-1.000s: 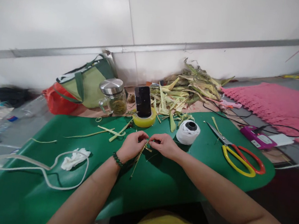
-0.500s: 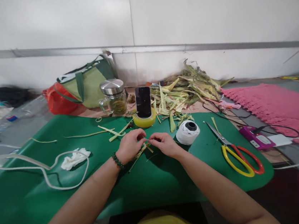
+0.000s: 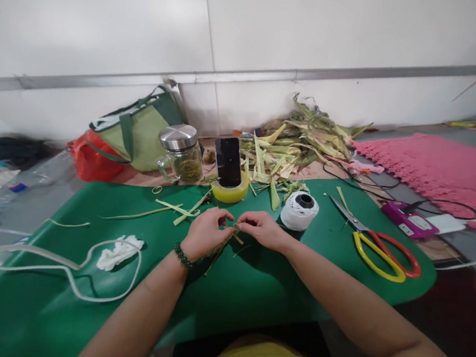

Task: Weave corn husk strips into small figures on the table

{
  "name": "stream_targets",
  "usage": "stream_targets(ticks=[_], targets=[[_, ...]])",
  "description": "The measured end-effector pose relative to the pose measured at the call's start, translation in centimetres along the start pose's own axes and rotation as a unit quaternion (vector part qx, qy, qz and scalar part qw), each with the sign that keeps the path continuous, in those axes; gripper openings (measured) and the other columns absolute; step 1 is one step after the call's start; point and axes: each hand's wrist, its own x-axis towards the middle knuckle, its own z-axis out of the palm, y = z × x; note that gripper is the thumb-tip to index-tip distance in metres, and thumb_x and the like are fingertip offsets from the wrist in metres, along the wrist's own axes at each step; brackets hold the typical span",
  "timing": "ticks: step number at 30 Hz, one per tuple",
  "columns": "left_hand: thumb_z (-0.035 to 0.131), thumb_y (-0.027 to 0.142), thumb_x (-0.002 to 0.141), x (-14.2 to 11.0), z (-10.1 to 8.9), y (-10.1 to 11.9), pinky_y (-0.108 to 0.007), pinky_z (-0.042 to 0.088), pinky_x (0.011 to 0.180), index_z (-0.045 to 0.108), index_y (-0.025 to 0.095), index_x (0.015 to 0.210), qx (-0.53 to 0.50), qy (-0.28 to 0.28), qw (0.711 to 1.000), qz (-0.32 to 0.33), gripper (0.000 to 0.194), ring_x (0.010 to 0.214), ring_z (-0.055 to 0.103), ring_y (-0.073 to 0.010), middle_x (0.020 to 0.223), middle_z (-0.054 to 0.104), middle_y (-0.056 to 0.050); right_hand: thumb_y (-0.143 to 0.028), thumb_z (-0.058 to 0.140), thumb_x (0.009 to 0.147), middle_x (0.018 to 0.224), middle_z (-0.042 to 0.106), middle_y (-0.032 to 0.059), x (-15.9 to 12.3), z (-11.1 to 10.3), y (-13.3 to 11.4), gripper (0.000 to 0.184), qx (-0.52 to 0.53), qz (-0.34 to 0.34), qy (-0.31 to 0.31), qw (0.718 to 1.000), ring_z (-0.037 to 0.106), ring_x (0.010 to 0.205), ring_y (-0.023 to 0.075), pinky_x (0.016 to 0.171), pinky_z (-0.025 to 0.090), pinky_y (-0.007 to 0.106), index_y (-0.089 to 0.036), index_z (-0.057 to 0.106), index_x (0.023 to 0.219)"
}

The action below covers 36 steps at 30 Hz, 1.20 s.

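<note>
Over the middle of the green mat (image 3: 293, 299), my two hands meet fingertip to fingertip. My left hand (image 3: 207, 232), with a green bead bracelet at the wrist, is closed around a small piece of twisted corn husk (image 3: 213, 260); its thin tail sticks out under the palm. My right hand (image 3: 261, 230) pinches at the upper end of that piece, where a fine thread (image 3: 242, 250) trails below the fingers. Fingers cover most of the join. Right of my hands stands a spool of white thread (image 3: 298, 213).
Scissors (image 3: 378, 249) with red and yellow handles lie at right. A phone (image 3: 227, 163) leans in a yellow tape roll (image 3: 230, 193), beside a lidded glass jar (image 3: 182, 158). Corn husks (image 3: 302, 140) are heaped behind. A white cable (image 3: 75, 283) and crumpled tissue (image 3: 120, 254) lie at left.
My left hand has turned slightly, its index finger lifting away from the thumb and covering more of the husk piece. My right hand stays almost in place.
</note>
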Motion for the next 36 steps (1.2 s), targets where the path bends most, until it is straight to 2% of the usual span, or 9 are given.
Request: stream_targets(ticks=[4,7,10,21,25,27,31,33,36], targets=[[0.061,0.021,0.073,0.2,0.4,-0.1,-0.027,0.041,0.066,0.067,0.018,0.075,-0.007,-0.021,1.000,0.008,0.007,0.073,0.055,-0.0168,0.070,0.062,-0.002,-0.032,0.055,0.075,0.057,0.047,-0.0035,0.0,-0.1,0.0,0.019,-0.008,-0.002,-0.004,1.000,0.037,0.055,0.0090,0.053,0.029,0.022,-0.014,0.062,0.071],[0.059,0.020,0.076,0.3,0.5,-0.2,-0.028,0.041,0.067,0.066,0.019,0.069,-0.013,-0.028,0.999,0.022,0.010,0.072,0.056,-0.0163,0.069,0.062,-0.002,-0.031,0.055,0.075,0.057,0.048,-0.0035,0.0,-0.1,0.0,0.018,-0.019,-0.005,0.001,1.000,0.038,0.055,0.0091,0.053,0.030,0.022,-0.014,0.062,0.071],[0.057,0.020,0.077,0.3,0.3,-0.3,-0.029,0.043,0.070,0.067,0.019,0.069,-0.014,-0.022,0.999,0.033,0.012,0.073,0.057,-0.0166,0.069,0.064,-0.002,-0.029,0.054,0.075,0.058,0.050,-0.0031,0.0,-0.1,0.0,0.017,-0.043,-0.007,0.008,0.999,0.039,0.056,0.0094,0.055,0.031,0.022,-0.014,0.062,0.070],[0.055,0.019,0.076,0.5,-0.6,-1.0,-0.030,0.045,0.073,0.071,0.019,0.072,-0.023,-0.039,0.999,0.002,0.017,0.077,0.062,-0.0193,0.078,0.070,-0.005,-0.027,0.054,0.077,0.058,0.053,-0.0022,-0.2,-0.3,-0.2,0.017,-0.080,0.002,0.011,0.997,0.041,0.055,0.0093,0.054,0.033,0.021,-0.014,0.064,0.071],[0.050,0.019,0.078,0.5,-0.8,-1.2,-0.029,0.045,0.069,0.069,0.016,0.077,-0.035,-0.047,0.998,0.000,0.019,0.075,0.061,-0.0183,0.079,0.069,-0.005,-0.027,0.054,0.077,0.058,0.053,-0.0025,-0.2,-0.3,0.0,0.017,-0.077,0.000,0.009,0.997,0.041,0.055,0.0093,0.054,0.033,0.021,-0.014,0.064,0.072],[0.049,0.016,0.076,0.4,-0.8,-1.2,-0.027,0.045,0.066,0.067,0.015,0.087,-0.050,-0.049,0.998,0.001,0.021,0.070,0.059,-0.0166,0.076,0.067,-0.004,-0.026,0.053,0.076,0.059,0.053,-0.0025,-0.2,-0.3,0.1,0.016,-0.078,-0.003,0.010,0.997,0.041,0.056,0.0093,0.055,0.033,0.021,-0.014,0.064,0.072],[0.057,0.018,0.070,0.3,-0.5,-0.8,-0.025,0.044,0.061,0.062,0.016,0.109,-0.076,-0.064,0.995,0.001,0.039,0.064,0.057,-0.0147,0.071,0.064,0.000,-0.024,0.052,0.075,0.060,0.053,-0.0026,-0.1,-0.2,0.1,0.015,-0.074,-0.009,0.010,0.997,0.041,0.056,0.0091,0.055,0.033,0.021,-0.014,0.063,0.070],[0.061,0.023,0.070,0.3,-0.2,-0.6,-0.026,0.043,0.061,0.066,0.017,0.100,-0.065,-0.064,0.996,0.001,0.030,0.065,0.057,-0.0155,0.070,0.064,-0.001,-0.024,0.052,0.075,0.059,0.052,-0.0026,-0.1,-0.1,0.1,0.015,-0.071,-0.008,0.008,0.997,0.041,0.056,0.0091,0.055,0.033,0.021,-0.014,0.063,0.071],[0.057,0.025,0.075,0.4,0.2,-0.5,-0.027,0.042,0.065,0.069,0.018,0.076,-0.023,-0.053,0.998,0.005,0.013,0.071,0.057,-0.0171,0.072,0.066,-0.003,-0.025,0.053,0.076,0.059,0.053,-0.0024,-0.1,-0.1,0.1,0.016,-0.072,-0.006,0.009,0.997,0.042,0.056,0.0091,0.054,0.033,0.021,-0.014,0.064,0.072]])
